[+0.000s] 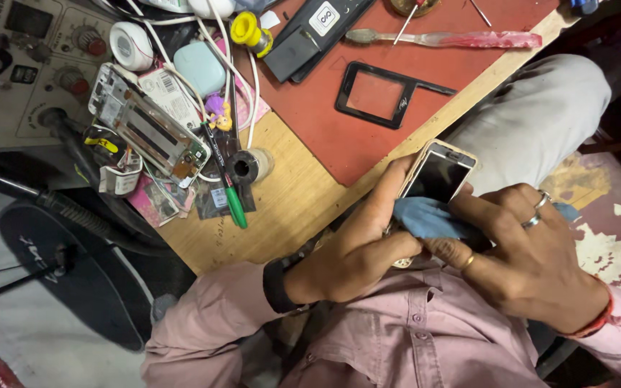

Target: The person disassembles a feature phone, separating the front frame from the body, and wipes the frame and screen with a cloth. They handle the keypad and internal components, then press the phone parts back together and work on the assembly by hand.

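Cluttered wooden tabletop (289,194) with red mat (368,86) sits ahead. Smartphone (438,176) is held off the tabletop edge, over the lap, in left hand (357,248), grip closed. Blue cloth (429,219) is pinched against its screen by right hand (522,251).

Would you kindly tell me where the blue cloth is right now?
In the head view, the blue cloth lies right of centre on the lower half of the gold-edged smartphone, pressed by the right hand while the left hand holds the phone.

A wooden workbench (292,194) carries a red mat (339,136) and a green marker (228,183).
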Tool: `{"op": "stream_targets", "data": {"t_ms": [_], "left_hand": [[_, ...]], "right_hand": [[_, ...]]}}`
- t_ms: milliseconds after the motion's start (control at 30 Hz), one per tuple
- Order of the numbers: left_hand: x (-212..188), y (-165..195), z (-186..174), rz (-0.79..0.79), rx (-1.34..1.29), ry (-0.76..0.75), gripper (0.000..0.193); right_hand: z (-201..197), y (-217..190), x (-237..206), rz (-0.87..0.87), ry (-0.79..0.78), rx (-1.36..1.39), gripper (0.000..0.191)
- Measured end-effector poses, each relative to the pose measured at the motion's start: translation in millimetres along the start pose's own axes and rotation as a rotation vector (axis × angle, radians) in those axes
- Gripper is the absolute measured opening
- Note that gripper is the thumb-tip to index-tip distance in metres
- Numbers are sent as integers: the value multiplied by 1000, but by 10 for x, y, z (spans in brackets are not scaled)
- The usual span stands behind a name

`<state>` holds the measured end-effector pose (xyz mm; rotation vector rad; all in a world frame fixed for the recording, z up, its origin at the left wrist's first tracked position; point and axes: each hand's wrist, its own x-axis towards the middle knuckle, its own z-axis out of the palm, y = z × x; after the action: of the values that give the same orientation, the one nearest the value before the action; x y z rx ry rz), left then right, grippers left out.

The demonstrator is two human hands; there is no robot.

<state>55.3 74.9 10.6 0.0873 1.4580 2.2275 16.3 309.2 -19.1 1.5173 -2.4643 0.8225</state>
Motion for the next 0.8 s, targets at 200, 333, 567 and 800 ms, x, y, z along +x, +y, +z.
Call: {"op": "stream_targets", "data": {"t_ms": [200, 333, 567, 800], "left_hand": [[22, 69, 5, -60, -127, 48, 67], [47, 64, 30, 34, 131, 26, 76], [5, -30, 29, -87, -139, 17, 78], [-14, -81, 17, -107, -204, -19, 72]], "right_hand": [[-83, 54, -3, -18, 11, 44, 30], [-17, 71, -6, -26, 29, 57, 28], [-63, 105, 17, 42, 15, -63, 33], [-100, 223, 49, 72, 46, -196, 62]]}}
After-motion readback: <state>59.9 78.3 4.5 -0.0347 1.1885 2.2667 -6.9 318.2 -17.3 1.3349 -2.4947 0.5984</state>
